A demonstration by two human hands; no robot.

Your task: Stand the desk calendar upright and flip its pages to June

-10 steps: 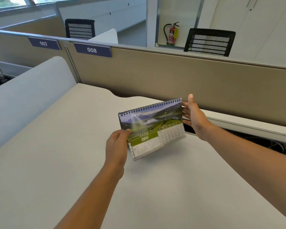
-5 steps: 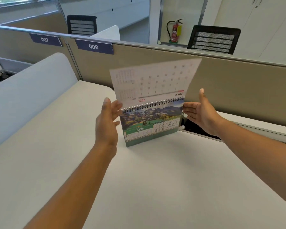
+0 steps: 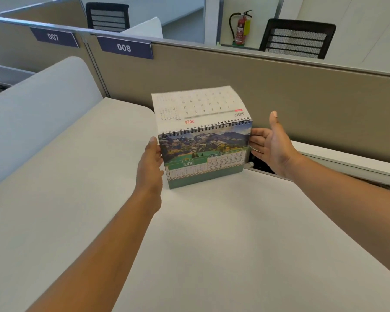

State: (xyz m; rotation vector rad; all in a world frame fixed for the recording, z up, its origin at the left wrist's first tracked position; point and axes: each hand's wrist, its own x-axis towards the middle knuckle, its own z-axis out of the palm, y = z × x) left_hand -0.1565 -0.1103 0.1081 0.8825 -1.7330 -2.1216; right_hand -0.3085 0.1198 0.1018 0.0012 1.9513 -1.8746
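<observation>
The desk calendar [image 3: 204, 154] stands upright on the white desk [image 3: 212, 244], spiral on top, its front page showing a mountain photo and JUNE. A flipped page [image 3: 198, 104] is tipped backward over the spiral, its print upside down. My left hand [image 3: 150, 167] is at the calendar's left edge, thumb by the top corner, fingers hidden behind it. My right hand [image 3: 273, 147] is spread open, fingertips touching the calendar's right edge.
A beige partition [image 3: 302, 97] labelled 008 runs close behind the calendar. A dark cable slot [image 3: 259, 164] opens in the desk under my right hand. A pale rounded divider [image 3: 32, 113] bounds the desk on the left. Black chairs and a fire extinguisher stand beyond.
The May page was flipped up and over the spiral, leaving June in front. The calendar went from tilted in my hands to standing on the desk; the flipped page is dropping backward.
</observation>
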